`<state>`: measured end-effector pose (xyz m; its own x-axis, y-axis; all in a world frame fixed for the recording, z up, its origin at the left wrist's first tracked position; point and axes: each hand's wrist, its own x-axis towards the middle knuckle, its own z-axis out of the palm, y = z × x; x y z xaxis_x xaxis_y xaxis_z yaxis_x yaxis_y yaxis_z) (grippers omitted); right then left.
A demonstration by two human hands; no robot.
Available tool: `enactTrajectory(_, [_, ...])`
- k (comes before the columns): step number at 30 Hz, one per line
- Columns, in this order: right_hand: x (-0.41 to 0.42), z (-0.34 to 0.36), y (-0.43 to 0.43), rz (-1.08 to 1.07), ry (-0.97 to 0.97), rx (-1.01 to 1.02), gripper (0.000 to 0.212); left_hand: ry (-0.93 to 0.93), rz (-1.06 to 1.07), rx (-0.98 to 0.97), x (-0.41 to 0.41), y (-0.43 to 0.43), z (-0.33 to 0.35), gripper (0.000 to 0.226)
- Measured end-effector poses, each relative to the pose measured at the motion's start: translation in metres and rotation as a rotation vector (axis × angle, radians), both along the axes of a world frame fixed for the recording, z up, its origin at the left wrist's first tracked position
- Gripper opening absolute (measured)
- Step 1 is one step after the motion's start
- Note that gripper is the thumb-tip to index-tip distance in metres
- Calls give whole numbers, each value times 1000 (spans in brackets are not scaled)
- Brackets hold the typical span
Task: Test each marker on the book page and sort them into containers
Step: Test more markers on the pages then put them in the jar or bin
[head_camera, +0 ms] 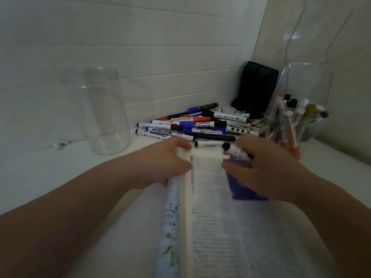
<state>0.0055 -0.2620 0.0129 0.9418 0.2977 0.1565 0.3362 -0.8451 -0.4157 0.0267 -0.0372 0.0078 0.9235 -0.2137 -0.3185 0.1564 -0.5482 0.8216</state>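
I am holding a marker [236,151] in my right grip [267,169]. My fingers are curling tight around its white barrel, and its black cap is pointing up and to the left, just above the right-hand page of the open book [216,217]. My left grip [166,159] is curling over the top edge of the book's left side, clamped on the pages there. A purple patch [245,189] is showing under my right grip; the blur is keeping me from telling what it is. The book is lying on the white worktop [50,173]. Just beyond it a pile of loose markers [192,125] is lying on the worktop. A clear jar [108,117] is standing upright to the left. A clear container [305,81] on the right is holding several markers. A black object [257,85] is standing in the tiled corner.
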Motion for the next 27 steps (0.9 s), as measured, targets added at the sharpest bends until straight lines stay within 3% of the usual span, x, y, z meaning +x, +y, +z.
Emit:
enactTrajectory(2, [6,-9,3,82,102,-190,14,-45,-183,408,-1,5,8,52])
enactTrajectory(4, [9,-16,5,117,98,-195,21,-17,-312,645,-2,9,19,65])
enactTrajectory(7, [6,-15,7,-17,23,209,30,-285,-323,832,-1,17,26,68])
enactTrajectory(9, [2,-8,12,-114,-35,578,41,-544,-272,748,-2,17,25,57])
enactTrajectory(11, [4,-1,14,-203,26,914,51,-699,-190,480,-3,10,24,34])
enactTrajectory(13, [7,2,15,-280,112,1043,56,-691,-66,126,-4,0,24,19])
enactTrajectory(15, [8,0,17,-244,208,1106,55,-637,-33,-30,-5,-7,22,28])
enactTrajectory(17, [8,-5,18,-139,256,1160,42,-607,-112,-29,-6,-12,17,27])
enactTrajectory(21, [8,-13,21,82,264,1151,20,-551,-288,208,-6,-13,14,4])
enactTrajectory(27, [10,-18,24,95,235,940,8,-512,-359,287,-8,-14,13,11])
